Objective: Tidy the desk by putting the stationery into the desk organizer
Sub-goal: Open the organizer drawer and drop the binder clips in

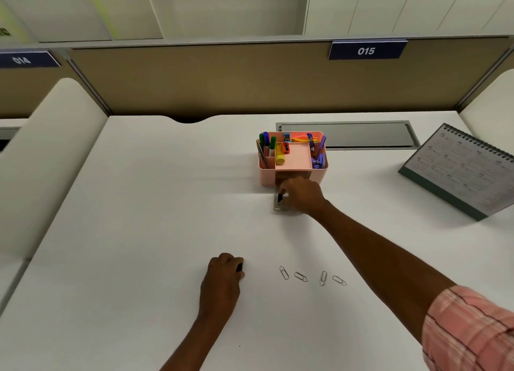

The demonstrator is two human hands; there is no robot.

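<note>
A pink desk organizer [267,177] stands on the white desk [139,231], filled with markers, pencils, a yellow glue stick and purple items. Its clear front drawer [277,205] is pulled out toward me. My right hand [301,194] hovers over that drawer, pinching a small black binder clip [280,197]. My left hand [222,279] rests on the desk nearer to me, closed around another small black object [239,267], likely a binder clip. Several silver paper clips [301,276] lie in a row on the desk to the right of my left hand.
A desk calendar [461,173] leans at the right. A grey cable-tray lid [347,134] is set into the desk behind the organizer. A tan partition [222,78] closes off the back, and rounded white dividers flank both sides.
</note>
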